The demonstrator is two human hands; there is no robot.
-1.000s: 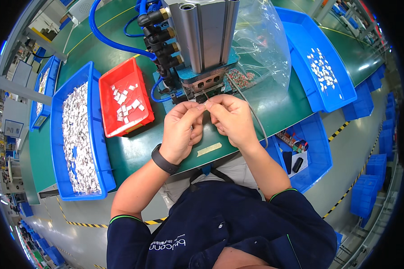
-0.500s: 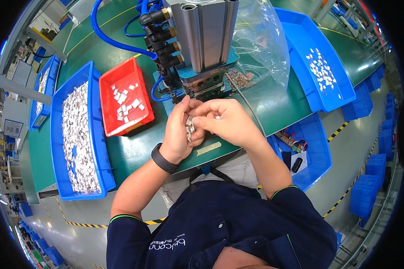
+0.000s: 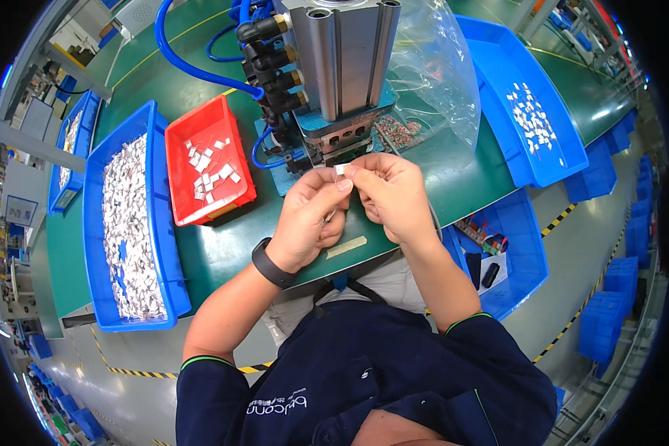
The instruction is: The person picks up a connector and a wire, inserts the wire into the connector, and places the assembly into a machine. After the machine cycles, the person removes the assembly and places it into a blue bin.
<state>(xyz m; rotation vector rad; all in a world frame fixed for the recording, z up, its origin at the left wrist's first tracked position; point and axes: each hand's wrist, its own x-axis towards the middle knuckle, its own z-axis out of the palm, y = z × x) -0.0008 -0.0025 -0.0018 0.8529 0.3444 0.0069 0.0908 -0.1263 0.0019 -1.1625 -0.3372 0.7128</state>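
Observation:
A small white block with thin wire leads [image 3: 340,169] is pinched between the fingertips of both my hands, in front of the pneumatic press [image 3: 342,134]. My left hand [image 3: 308,215], with a dark band at its wrist, is closed; its thumb and forefinger meet the block's leads. The curled fingers of that hand mostly hide its palm, where a bit of wire or white shows. My right hand [image 3: 394,195] grips the block from the right with thumb and forefinger, its other fingers folded in.
Left of the press stand a red tray [image 3: 238,195] with several white blocks and a blue bin [image 3: 172,275] heaped with them. At the right is a blue bin [image 3: 502,141] holding more. A clear plastic bag [image 3: 442,82] and reddish scraps [image 3: 398,132] lie beside the press.
My left hand has turned from a cupped palm showing several white blocks to closed fingers. My right hand has risen slightly, and one block now shows between the fingertips of both hands.

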